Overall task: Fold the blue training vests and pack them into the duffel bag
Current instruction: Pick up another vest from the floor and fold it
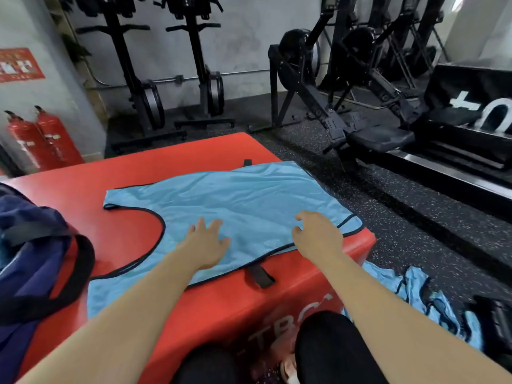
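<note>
A light blue training vest (235,200) with dark trim lies spread flat on top of a red padded box (177,159). My left hand (206,243) rests flat on the vest's near middle, fingers spread. My right hand (318,235) lies on the vest near its right edge, fingers bent lightly against the cloth, nothing gripped. A navy duffel bag (33,245) with a black strap sits on the left end of the box. More blue vests (432,297) lie crumpled on the floor to the right of the box.
Upright rowing machines (144,87) stand along the back wall and others (346,106) fill the right side. Two red fire extinguishers (41,137) stand at the left wall. A dark object (496,322) lies on the speckled floor beside the crumpled vests.
</note>
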